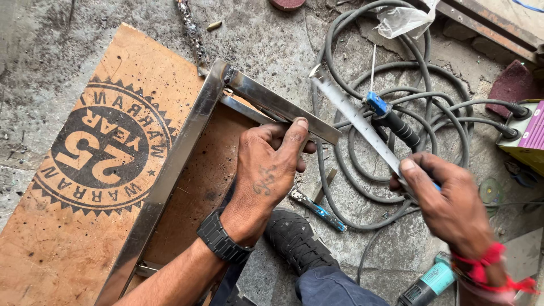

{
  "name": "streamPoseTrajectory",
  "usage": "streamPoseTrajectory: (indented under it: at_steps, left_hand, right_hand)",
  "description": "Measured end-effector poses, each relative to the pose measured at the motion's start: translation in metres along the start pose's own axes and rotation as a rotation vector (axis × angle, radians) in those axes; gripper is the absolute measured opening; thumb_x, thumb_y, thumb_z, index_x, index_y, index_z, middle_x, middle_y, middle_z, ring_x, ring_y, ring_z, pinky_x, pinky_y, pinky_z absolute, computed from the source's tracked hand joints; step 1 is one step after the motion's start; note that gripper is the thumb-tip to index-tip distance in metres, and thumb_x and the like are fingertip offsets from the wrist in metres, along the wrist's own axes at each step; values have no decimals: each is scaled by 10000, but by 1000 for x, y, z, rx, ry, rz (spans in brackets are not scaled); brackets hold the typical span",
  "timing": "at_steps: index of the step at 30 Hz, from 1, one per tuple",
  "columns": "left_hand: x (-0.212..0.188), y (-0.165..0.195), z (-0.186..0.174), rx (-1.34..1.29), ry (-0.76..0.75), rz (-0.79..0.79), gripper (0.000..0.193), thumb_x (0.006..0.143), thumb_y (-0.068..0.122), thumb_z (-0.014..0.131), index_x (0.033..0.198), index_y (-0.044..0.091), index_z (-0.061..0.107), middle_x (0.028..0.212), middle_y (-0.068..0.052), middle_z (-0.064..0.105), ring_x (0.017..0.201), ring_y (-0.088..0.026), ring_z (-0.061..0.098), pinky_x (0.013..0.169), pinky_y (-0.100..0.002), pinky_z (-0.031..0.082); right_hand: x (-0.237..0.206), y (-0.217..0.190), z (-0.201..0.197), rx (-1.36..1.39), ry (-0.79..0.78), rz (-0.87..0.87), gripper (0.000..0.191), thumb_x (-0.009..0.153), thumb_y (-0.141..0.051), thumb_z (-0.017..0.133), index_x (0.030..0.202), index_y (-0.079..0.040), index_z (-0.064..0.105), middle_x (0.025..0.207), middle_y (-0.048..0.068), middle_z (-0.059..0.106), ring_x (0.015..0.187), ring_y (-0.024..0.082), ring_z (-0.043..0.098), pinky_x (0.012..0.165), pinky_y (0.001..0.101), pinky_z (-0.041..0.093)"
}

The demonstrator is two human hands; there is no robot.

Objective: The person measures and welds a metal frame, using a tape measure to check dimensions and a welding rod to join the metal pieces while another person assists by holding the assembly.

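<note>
My left hand (271, 164) grips the short side of a shiny steel frame (180, 147) near its free end, thumb on top of the bar. The frame's welded corner lies at the upper middle, and its long side runs down to the lower left over a plywood board (73, 187). My right hand (447, 201) holds a tape measure, and the extended blade (354, 116) stretches up and left toward the end of the short bar. The blade is blurred. A black watch sits on my left wrist and red thread on my right.
Coiled grey cables (396, 73) lie on the concrete floor with a black-handled electrode holder (391, 119). A welding machine (527, 136) stands at the right edge. A black shoe (297, 238), a teal power tool (430, 283) and a small blue-handled tool (317, 209) lie below.
</note>
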State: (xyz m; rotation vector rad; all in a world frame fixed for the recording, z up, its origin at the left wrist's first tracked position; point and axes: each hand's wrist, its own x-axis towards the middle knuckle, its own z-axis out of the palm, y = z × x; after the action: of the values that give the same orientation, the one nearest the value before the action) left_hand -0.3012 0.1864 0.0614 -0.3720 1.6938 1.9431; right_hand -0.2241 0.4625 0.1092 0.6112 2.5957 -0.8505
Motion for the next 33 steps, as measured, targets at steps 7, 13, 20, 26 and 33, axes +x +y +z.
streamPoseTrajectory:
  at_steps: [7, 13, 20, 26, 33]
  left_hand:
    - [13, -24, -2, 424, -26, 257, 505, 1074, 484, 558, 717, 130, 506, 601, 39, 385, 534, -76, 381, 438, -280, 365]
    - [27, -15, -8, 186, -376, -159, 417, 913, 455, 706, 663, 168, 537, 487, 64, 387, 368, -89, 335, 343, -308, 296]
    - [29, -18, -15, -211, -599, -211, 419, 981, 396, 686, 727, 114, 507, 538, 39, 452, 427, -108, 475, 420, -295, 430]
    - [11, -17, -16, -9, -376, -56, 388, 987, 469, 526, 1045, 92, 598, 723, 31, 593, 630, -79, 578, 528, -272, 514]
    - [17, -17, 2, 357, -31, 117, 619, 973, 566, 513, 858, 6, 751, 615, -80, 634, 581, -167, 592, 548, -364, 493]
  right_hand:
    - [30, 78, 76, 178, -48, 235, 451, 980, -325, 522, 1318, -27, 508, 943, 184, 753, 729, 287, 758, 661, 477, 611]
    - [14, 75, 116, -541, -158, -188, 724, 910, -521, 591, 1367, 30, 487, 1176, 304, 654, 1026, 418, 692, 856, 516, 578]
    - [-8, -19, 148, 386, -1111, -565, 780, 1003, -577, 544, 1499, 21, 479, 1459, 196, 592, 1360, 307, 577, 1158, 436, 441]
    - [-45, -55, 179, 919, -1158, -306, 616, 1051, -490, 613, 1334, 58, 610, 1289, 126, 682, 1251, 203, 611, 1126, 340, 464]
    - [-56, -53, 182, 787, -1003, -312, 471, 1026, -405, 629, 1122, 54, 666, 922, 74, 693, 870, 142, 638, 776, 308, 508]
